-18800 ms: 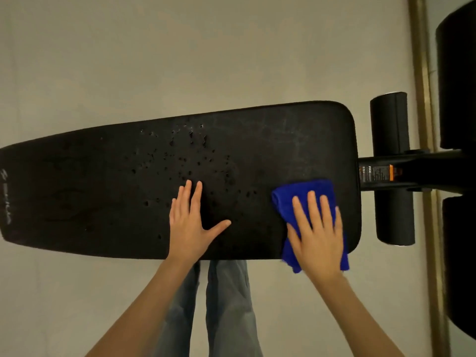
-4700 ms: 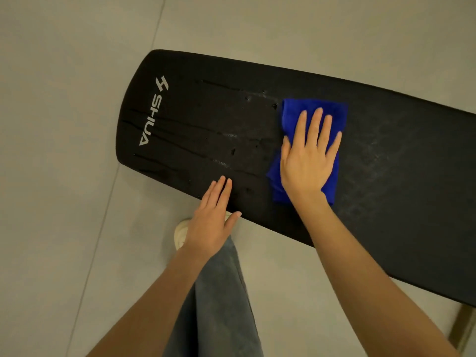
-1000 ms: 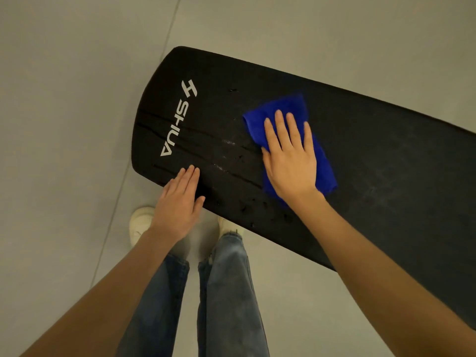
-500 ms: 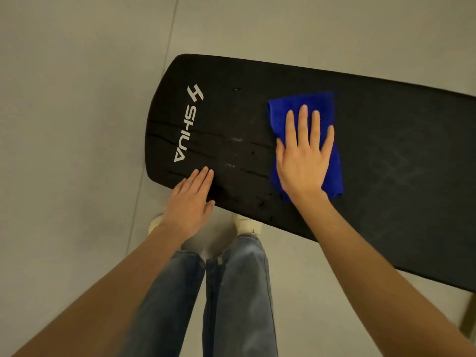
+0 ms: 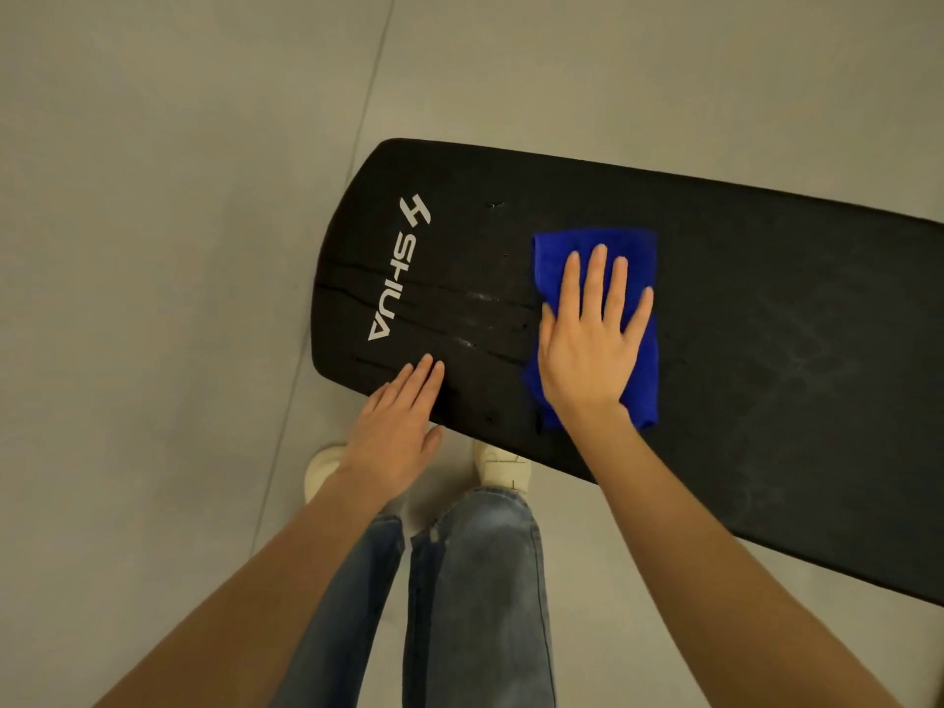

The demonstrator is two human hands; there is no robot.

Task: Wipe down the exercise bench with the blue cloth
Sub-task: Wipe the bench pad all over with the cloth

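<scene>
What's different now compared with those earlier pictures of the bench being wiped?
The right hand has slid the blue cloth along the bench from the roller end to near the white logo, and the left hand followed along the near edge. The drops are mostly gone, leaving wet streaks. Both hands stay flat, right on the cloth, left at the edge.

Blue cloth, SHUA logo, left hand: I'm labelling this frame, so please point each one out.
blue cloth [image 5: 549, 263], head view, exposed upper-left corner of the fabric.
SHUA logo [image 5: 396, 278], head view, middle of the white lettering.
left hand [image 5: 396, 431], head view, back of the hand.
</scene>
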